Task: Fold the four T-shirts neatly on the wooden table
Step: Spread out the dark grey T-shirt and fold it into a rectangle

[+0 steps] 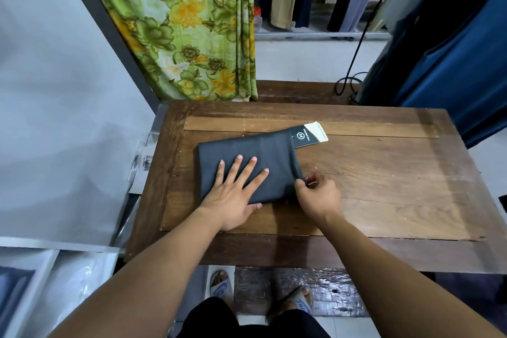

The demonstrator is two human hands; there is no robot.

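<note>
A dark grey T-shirt (pixel 263 151) lies folded into a compact rectangle on the left half of the wooden table (pixel 384 189). A black and cream hang tag (pixel 310 134) sticks out from its far right corner. My left hand (pixel 236 192) presses flat on the shirt, fingers spread and straight. At the shirt's near right corner my right hand (pixel 318 195) pinches the fabric edge between thumb and fingers. No other T-shirt is seen on the table.
A green and yellow floral curtain (pixel 192 30) hangs behind the table's far left. Hanging clothes (pixel 452 49) and a black cable (pixel 354 63) stand at the far right. Clear plastic bags (pixel 142 167) lie off the table's left edge. My sandalled feet (pixel 293 302) are below.
</note>
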